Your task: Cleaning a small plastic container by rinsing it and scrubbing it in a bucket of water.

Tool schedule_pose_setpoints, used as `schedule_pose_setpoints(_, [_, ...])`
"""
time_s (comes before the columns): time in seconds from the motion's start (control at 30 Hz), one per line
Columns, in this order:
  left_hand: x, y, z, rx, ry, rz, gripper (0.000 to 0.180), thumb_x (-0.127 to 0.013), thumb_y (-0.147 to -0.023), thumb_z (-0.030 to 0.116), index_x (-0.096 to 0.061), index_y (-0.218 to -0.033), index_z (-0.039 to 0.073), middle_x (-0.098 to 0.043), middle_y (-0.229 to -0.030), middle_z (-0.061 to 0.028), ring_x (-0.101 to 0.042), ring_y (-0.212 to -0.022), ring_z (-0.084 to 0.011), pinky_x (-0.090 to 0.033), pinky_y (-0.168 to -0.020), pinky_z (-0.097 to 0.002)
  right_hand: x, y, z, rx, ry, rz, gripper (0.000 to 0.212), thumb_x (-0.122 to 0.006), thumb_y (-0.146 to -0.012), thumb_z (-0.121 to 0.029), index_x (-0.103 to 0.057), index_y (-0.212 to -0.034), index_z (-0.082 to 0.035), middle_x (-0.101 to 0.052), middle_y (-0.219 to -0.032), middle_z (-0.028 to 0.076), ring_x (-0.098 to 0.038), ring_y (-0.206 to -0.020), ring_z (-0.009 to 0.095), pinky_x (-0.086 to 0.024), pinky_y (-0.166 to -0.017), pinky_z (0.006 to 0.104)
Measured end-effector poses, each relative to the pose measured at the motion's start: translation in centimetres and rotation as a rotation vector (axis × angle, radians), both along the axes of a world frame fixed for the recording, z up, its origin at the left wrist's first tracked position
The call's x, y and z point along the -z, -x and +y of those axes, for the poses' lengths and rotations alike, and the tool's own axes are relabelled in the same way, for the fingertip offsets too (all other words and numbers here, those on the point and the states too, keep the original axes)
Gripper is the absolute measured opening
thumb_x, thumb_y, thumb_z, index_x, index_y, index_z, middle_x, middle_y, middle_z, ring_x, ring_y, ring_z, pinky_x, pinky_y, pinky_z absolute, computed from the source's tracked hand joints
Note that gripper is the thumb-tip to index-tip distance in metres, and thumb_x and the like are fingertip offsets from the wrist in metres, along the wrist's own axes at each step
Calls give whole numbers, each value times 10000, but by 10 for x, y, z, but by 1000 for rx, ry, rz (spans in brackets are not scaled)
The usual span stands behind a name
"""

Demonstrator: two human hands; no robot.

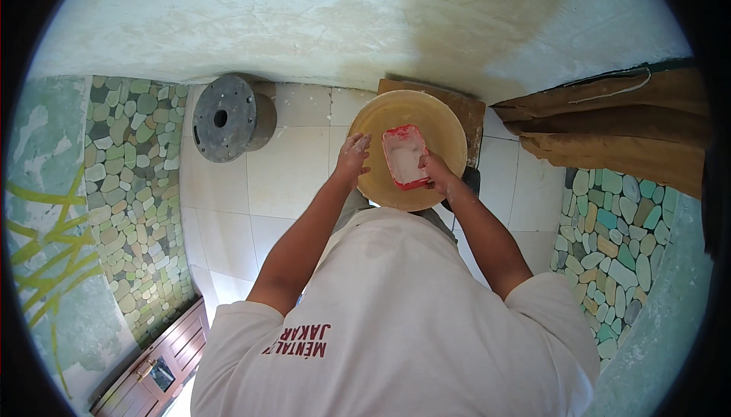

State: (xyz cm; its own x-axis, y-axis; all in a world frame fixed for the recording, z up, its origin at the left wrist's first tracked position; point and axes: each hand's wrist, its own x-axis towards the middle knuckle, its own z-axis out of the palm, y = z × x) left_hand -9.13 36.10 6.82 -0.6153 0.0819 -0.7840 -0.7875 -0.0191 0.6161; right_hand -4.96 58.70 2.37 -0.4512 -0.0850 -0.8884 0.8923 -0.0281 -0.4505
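Observation:
My right hand (pixel 438 172) grips the right side of a red rectangular tub (pixel 393 167), its thumb over the rim. Pale, whitish material coats the inside of the tub. Beneath it sits a wide, round, yellowish basin (pixel 367 181), and the tub is over the basin's middle. At the basin's left rim is my left hand (pixel 352 159), whitish smears on its fingers. Those fingers are apart and hold nothing.
Behind the basin lies a brown board (pixel 474 124) against the pale wall (pixel 304 21). A grey, drum-like cylinder (pixel 221 139) stands on the tiled floor (pixel 285 169) at left. Brown sheeting (pixel 609 124) hangs at right. Pebble-patterned walls flank both sides; a wooden door (pixel 152 371) is lower left.

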Motion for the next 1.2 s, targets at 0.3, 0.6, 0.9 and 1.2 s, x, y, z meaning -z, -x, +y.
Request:
schedule_pose_setpoints(0.3, [1,2,0,-17,-1,-11,562,-580,-880,465,-435,-1329,160,-468,-1242,-66,-438,-1130,-256,-399,-880,-484,-4,1,3,-54,-15,-20,590,-520,-704,-230,-456,-1290,-249,-519,-998,48,-507,-852,199,-420,-659,388])
schedule_pose_setpoints(0.6, [0,0,-1,-21,-20,-14,538,-579,-880,468,-448,-1310,173,-472,-1219,-53,-440,-1111,-241,-404,-869,-474,-13,5,6,-83,-65,54,597,-500,-695,-215,-469,-1291,-231,-527,-953,40,-518,-849,190,-422,-626,369])
schedule_pose_setpoints(0.9, [3,-10,-6,-35,-31,-16,568,-606,-861,481,-441,-1310,174,-469,-1204,-53,-433,-1118,-242,-406,-860,-477,-18,5,-2,-103,-80,164,557,-488,-705,-196,-508,-1262,-206,-546,-925,31,-531,-731,157,-419,-564,344])
schedule_pose_setpoints(1.2, [3,-16,-5,-35,-43,-25,550,-598,-869,473,-447,-1299,166,-464,-1215,-58,-429,-1132,-246,-402,-875,-485,-32,10,-10,-151,-106,213,566,-467,-709,-104,-528,-1272,-82,-601,-948,110,-595,-810,223,-494,-668,362])
